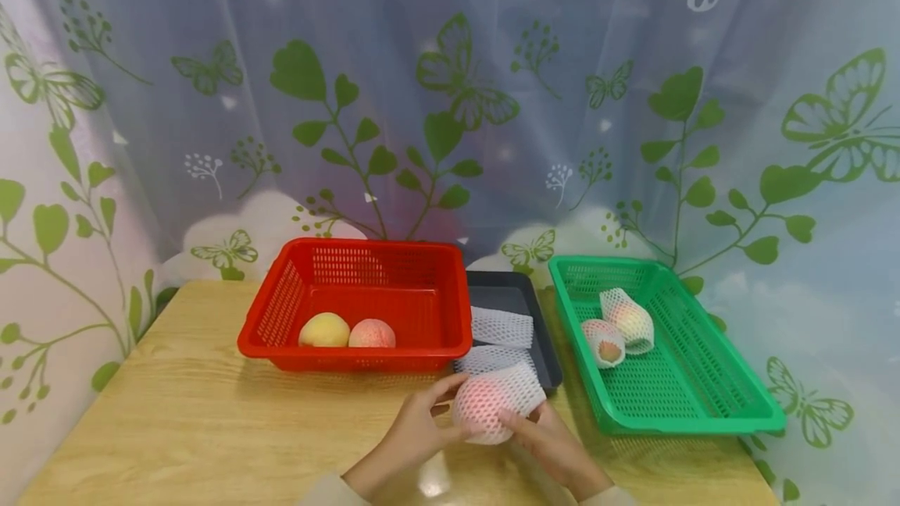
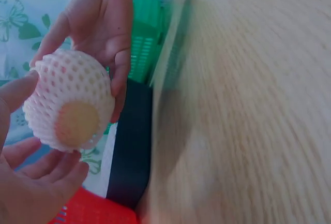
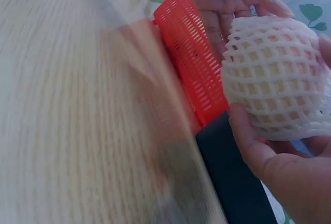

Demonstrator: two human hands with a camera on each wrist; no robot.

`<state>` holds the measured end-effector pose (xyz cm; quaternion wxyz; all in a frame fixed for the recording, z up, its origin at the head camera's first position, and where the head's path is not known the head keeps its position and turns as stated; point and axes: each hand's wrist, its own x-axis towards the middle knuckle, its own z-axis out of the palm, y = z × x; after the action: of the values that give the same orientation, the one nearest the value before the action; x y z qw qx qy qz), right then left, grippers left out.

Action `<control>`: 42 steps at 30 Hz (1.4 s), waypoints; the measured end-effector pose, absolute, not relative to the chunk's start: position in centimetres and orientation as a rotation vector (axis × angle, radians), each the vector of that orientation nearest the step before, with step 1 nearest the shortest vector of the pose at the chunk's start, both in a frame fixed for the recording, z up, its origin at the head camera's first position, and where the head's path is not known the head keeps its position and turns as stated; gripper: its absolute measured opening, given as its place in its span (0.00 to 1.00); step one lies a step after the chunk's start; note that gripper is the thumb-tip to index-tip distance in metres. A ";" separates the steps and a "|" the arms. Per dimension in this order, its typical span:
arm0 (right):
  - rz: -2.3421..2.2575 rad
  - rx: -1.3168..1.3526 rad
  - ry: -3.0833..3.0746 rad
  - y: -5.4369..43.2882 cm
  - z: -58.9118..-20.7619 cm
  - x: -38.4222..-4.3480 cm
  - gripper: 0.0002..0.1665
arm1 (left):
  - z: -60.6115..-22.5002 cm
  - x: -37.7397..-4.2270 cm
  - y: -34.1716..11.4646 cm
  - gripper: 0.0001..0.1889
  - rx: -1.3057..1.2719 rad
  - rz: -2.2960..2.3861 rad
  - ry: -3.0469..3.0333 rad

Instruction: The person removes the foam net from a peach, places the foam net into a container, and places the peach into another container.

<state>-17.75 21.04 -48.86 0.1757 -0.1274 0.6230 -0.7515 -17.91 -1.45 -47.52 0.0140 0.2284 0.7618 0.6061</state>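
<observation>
A pink peach in a white foam net sleeve (image 1: 485, 408) is held above the table's front part, between both hands. My left hand (image 1: 415, 428) grips its left side with thumb and fingers, and my right hand (image 1: 551, 447) holds the right side, thumb on the net. In the left wrist view the sleeved peach (image 2: 72, 92) shows a bare yellowish patch at the sleeve's open end. The right wrist view shows the net (image 3: 276, 74) stretched round the fruit. Behind the hands, flat foam sleeves (image 1: 501, 328) lie in a dark tray (image 1: 548, 334).
A red basket (image 1: 355, 361) at the left holds a yellow peach (image 1: 324, 330) and a pink peach (image 1: 372, 333). In the green basket (image 1: 692, 424) at the right lie two sleeved peaches (image 1: 629, 325). The wooden table (image 1: 176, 412) meets a printed curtain (image 1: 394, 100) behind.
</observation>
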 end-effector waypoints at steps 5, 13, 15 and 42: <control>-2.258 -0.398 1.593 21.0 -48.2 -17.7 0.17 | -47.1 -17.9 -2.1 0.30 0.686 2.044 2.286; -2.405 -0.494 1.369 20.9 -47.7 -17.8 0.18 | -47.0 -17.4 -2.4 0.14 0.604 2.193 2.259; -2.405 -0.508 1.352 20.8 -47.7 -17.8 0.20 | -47.1 -17.3 -2.3 0.12 0.637 2.202 2.283; -2.453 -0.493 1.202 19.4 -47.5 -17.3 0.16 | -47.3 -17.6 -1.6 0.32 0.844 2.335 2.198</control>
<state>-17.31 19.38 -47.50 0.1818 -0.1746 0.4258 -0.8690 -17.57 -1.56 -47.29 -0.0872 0.2536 0.6604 0.7014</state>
